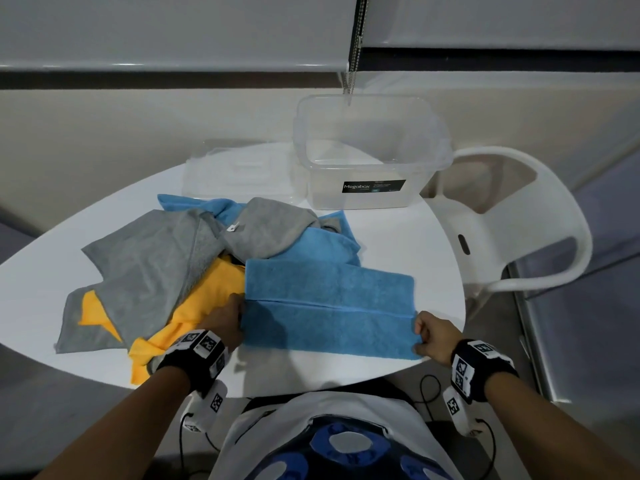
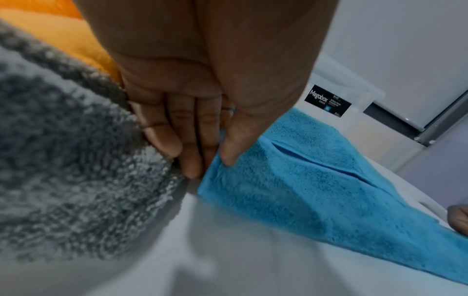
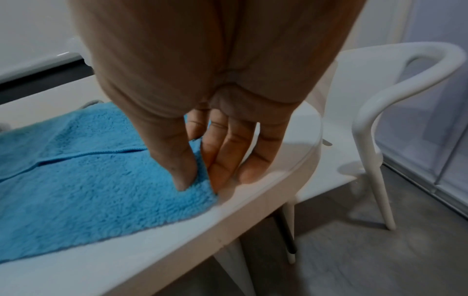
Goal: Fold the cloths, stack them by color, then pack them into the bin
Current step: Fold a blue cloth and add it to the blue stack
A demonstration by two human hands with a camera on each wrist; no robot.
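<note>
fluffy terry cloth point(image 1: 329, 306), clear plastic bin point(image 1: 370, 150)

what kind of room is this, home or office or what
Hard to say for sure; it looks like a plain office or meeting room. A round white table with a white plastic chair beside it stands by a window with roller blinds and a bead chain.

Office-like room: white table point(image 1: 398, 237), roller blinds point(image 1: 173, 29)
</note>
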